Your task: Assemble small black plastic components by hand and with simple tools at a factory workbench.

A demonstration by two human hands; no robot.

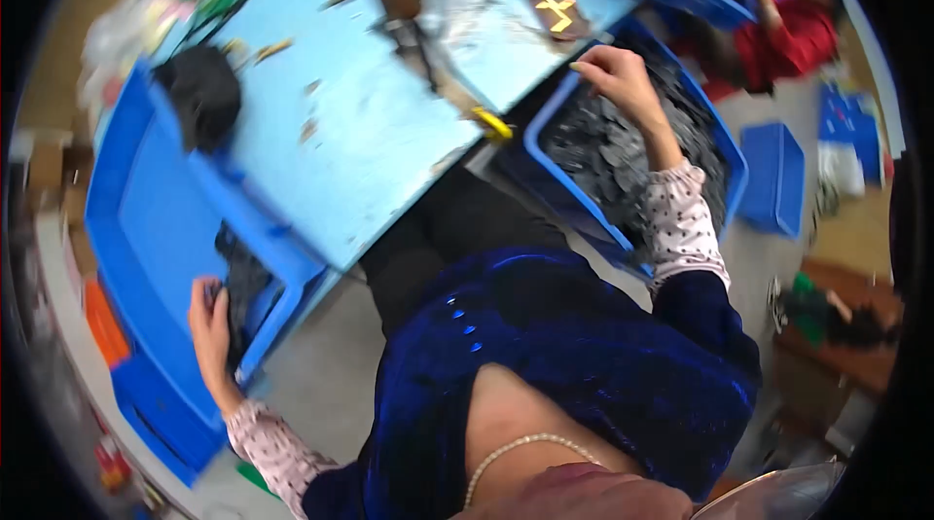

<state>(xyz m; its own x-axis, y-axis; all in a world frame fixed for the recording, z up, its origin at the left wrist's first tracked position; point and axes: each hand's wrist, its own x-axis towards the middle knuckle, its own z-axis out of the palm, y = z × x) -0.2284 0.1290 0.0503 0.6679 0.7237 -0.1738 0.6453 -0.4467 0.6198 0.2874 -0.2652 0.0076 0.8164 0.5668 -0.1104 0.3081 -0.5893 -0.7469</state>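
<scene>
Hanging over the right bin (534, 139), the right hand (623, 80) curls; the left hand (207, 325) bends by dark pieces (245, 279); grips I can't tell.

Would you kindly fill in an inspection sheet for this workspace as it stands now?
Surface: light-blue tabletop, scuffed and marked.
Job's things: dark flat pieces heaped in the right blue bin; more dark pieces in the left blue bin.
Clutter: black bundle at the table's left; yellow-marked dark item farther back.
Hands: left hand at the left blue bin's dark pieces, grip unclear; right hand over the right blue bin, fingers curled, hold unclear.
Cables: none clearly identifiable.
Surroundings: person in red at upper right; blue tub on the floor.
</scene>
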